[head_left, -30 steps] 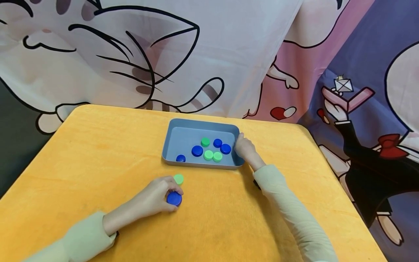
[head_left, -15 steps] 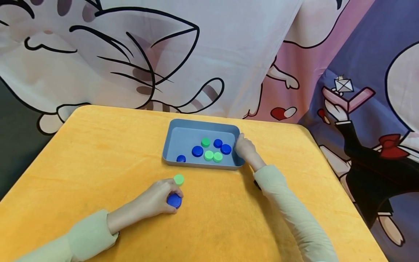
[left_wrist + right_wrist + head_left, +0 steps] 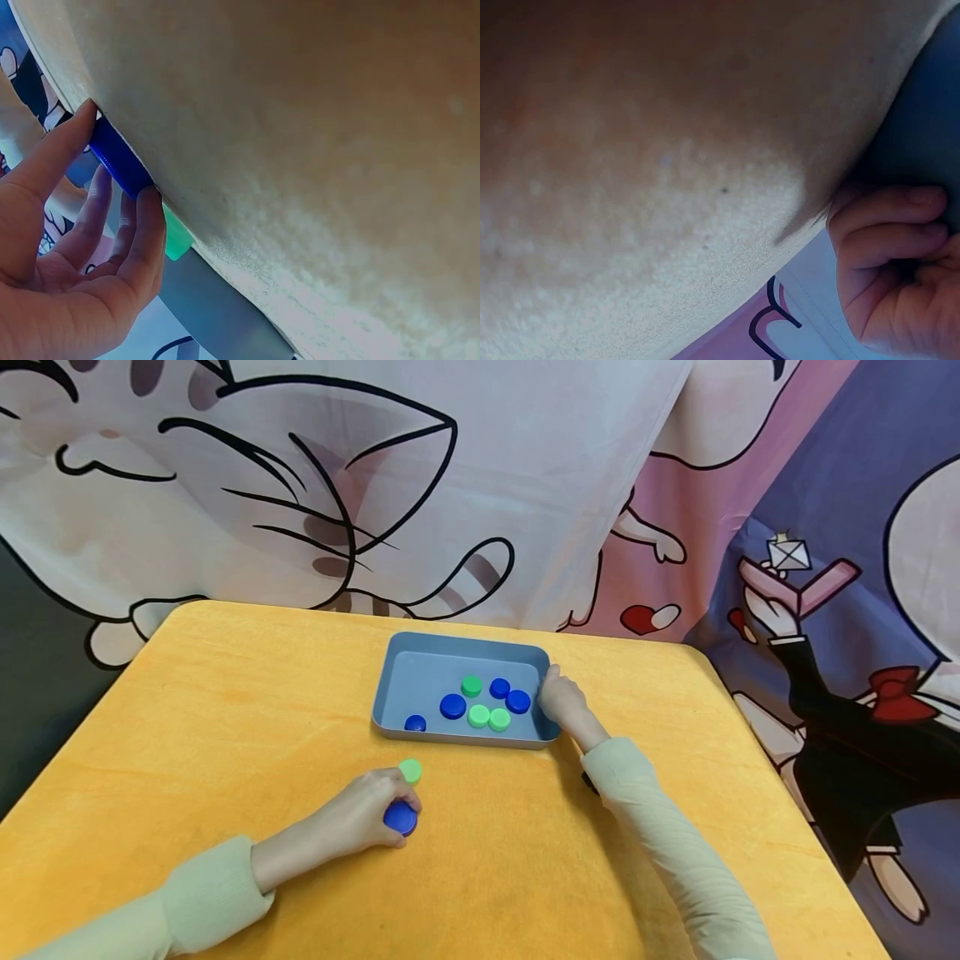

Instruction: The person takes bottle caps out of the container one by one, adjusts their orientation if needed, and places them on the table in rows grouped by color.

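My left hand [image 3: 363, 814] pinches a round blue bottle cap [image 3: 401, 819] between thumb and fingers, low over the table. In the left wrist view this blue cap [image 3: 120, 157] shows its ridged side, thumb on one end and fingertips on the other. Just beyond those fingers lies a light green cap [image 3: 411, 771], partly covered by them in the head view. At the right end of a grey-blue tray [image 3: 420, 672], my right hand [image 3: 564, 700] grips the wall. The right wrist view shows its curled fingers [image 3: 889, 214] against the tray's dark side.
Inside the tray are several blue caps [image 3: 453, 706] and green caps [image 3: 478, 716], mostly toward its right half. A yellow cloth covers the table [image 3: 487, 860]. Behind it hangs a cartoon-printed curtain [image 3: 570, 485].
My left hand and the blue cap shift very slightly toward me, then stay nearly still. The right hand and tray keep their place.
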`<move>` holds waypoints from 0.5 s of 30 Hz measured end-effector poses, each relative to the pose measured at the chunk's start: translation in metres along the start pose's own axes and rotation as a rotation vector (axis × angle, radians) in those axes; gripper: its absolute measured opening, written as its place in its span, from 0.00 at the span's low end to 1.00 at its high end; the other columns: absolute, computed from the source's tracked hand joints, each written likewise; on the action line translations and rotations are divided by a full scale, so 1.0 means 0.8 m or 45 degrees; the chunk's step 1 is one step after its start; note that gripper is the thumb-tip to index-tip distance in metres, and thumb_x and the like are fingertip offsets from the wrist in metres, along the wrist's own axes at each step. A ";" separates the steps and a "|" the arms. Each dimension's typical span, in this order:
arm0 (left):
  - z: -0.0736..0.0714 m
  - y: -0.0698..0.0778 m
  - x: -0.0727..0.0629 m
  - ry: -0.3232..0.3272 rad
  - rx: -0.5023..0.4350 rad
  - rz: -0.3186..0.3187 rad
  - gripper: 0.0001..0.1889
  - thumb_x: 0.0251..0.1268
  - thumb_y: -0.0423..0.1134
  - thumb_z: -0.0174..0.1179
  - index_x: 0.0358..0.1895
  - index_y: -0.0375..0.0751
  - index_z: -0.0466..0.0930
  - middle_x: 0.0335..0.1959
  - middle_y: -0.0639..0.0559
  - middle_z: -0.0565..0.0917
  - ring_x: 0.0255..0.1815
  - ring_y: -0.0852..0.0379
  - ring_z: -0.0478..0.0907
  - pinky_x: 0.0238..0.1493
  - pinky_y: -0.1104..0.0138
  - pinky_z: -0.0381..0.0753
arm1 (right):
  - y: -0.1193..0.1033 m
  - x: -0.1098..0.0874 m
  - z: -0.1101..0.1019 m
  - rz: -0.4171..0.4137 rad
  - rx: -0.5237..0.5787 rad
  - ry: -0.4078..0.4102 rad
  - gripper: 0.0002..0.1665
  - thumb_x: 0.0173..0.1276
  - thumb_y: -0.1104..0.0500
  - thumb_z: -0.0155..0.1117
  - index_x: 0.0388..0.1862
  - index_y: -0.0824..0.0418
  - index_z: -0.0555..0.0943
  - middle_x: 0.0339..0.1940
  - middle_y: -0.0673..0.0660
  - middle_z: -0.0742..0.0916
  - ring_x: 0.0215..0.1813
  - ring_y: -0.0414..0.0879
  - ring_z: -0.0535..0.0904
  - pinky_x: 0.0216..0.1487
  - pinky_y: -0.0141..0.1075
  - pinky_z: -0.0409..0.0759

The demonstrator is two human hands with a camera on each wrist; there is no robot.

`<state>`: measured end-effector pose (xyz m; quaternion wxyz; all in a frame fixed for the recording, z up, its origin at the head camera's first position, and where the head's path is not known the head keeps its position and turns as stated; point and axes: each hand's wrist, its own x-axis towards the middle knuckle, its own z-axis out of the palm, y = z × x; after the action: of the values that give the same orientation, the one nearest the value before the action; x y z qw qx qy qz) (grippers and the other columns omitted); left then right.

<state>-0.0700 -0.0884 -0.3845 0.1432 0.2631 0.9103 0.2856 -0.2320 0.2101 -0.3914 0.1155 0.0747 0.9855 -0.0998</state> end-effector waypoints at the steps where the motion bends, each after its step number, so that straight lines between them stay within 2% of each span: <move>1: 0.000 0.000 0.000 -0.001 -0.002 0.001 0.15 0.42 0.34 0.76 0.37 0.42 0.85 0.39 0.50 0.81 0.43 0.53 0.78 0.47 0.54 0.82 | 0.000 0.000 0.000 0.001 0.000 -0.002 0.23 0.80 0.56 0.31 0.63 0.70 0.59 0.48 0.71 0.82 0.47 0.60 0.81 0.50 0.50 0.80; 15: -0.001 0.001 0.000 -0.033 0.006 0.020 0.16 0.44 0.37 0.75 0.39 0.43 0.84 0.40 0.51 0.81 0.43 0.54 0.77 0.48 0.54 0.82 | 0.000 -0.003 -0.002 0.007 0.014 -0.014 0.23 0.80 0.56 0.32 0.63 0.70 0.59 0.47 0.71 0.82 0.44 0.59 0.81 0.49 0.48 0.81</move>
<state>-0.0700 -0.0887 -0.3832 0.1519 0.2743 0.9070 0.2812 -0.2299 0.2097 -0.3891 0.1208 0.0776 0.9840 -0.1052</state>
